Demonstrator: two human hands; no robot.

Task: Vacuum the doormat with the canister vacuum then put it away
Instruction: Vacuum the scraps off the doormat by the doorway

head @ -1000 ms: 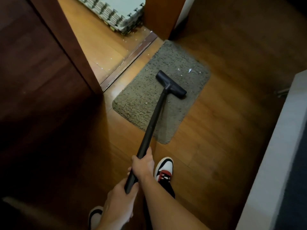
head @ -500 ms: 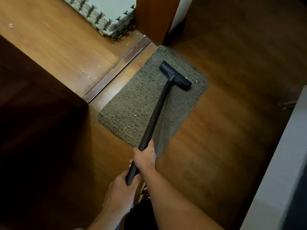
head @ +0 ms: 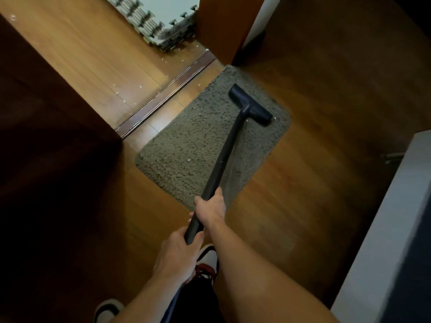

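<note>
A grey-brown shaggy doormat (head: 193, 148) lies on the wooden floor in front of a door sill, with small white specks on it. The black floor nozzle (head: 250, 105) of the vacuum rests on the mat's far right part. Its black wand (head: 224, 157) runs back to me. My right hand (head: 211, 209) grips the wand higher up, at the mat's near edge. My left hand (head: 177, 255) grips the wand's lower end just behind it. The canister is out of view.
A dark wooden door (head: 51, 127) stands at the left. Stacked foam puzzle mats (head: 161, 22) lie past the sill (head: 168, 94), with white crumbs on the floor there. A white and grey piece of furniture (head: 391, 241) fills the right. My shoes (head: 210, 259) are below.
The nozzle has slid further along the mat towards its far right end. The view shifted, and both hands kept their grip on the wand.
</note>
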